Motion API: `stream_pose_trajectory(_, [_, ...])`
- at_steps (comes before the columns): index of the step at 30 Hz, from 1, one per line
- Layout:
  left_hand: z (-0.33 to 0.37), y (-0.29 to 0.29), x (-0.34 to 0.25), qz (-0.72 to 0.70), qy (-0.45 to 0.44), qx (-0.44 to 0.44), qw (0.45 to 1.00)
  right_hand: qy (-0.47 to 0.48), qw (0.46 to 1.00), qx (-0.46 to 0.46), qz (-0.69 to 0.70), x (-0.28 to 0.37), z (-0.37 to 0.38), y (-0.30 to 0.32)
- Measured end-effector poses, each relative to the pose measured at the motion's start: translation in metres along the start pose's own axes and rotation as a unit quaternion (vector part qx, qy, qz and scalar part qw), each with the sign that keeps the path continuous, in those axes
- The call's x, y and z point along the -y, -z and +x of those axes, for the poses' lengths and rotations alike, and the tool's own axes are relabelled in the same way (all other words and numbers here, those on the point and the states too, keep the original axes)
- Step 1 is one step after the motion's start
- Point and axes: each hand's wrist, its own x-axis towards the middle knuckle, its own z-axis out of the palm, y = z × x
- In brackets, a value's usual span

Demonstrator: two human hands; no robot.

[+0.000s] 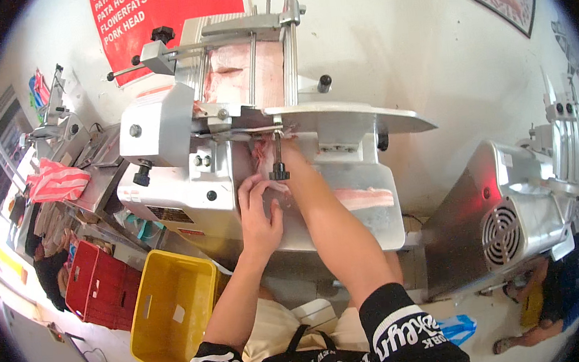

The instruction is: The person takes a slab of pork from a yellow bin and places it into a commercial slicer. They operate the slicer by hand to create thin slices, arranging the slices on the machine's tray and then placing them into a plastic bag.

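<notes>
Two grips: left hand (260, 214) apart beside pale-pink meat (265, 162); right hand (290, 152) part-hidden, cannot tell; front-right edge of silver metal tray (375, 232) bare.

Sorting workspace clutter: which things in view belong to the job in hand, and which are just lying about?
Job, it appears:
silver metal meat slicer
thick pale-pink meat slab
long thin pink-white meat strip
left hand
right hand, mostly hidden

Probably just lying about:
yellow rectangular plastic crate
red rectangular plastic crate
red-and-white striped bag or cloth
</notes>
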Motion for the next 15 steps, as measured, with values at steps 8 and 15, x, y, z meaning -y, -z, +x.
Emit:
stream_pose_trajectory(8, [0.009,0.002,-0.006,0.06,0.055,0.13,0.988,0.012,0.999,-0.038,-0.003,0.012,-0.025,-0.019])
stream_pose_trajectory(15, [0.007,-0.002,-0.001,0.075,0.103,0.166,0.978,0.089,0.989,-0.091,0.079,0.017,-0.012,-0.012])
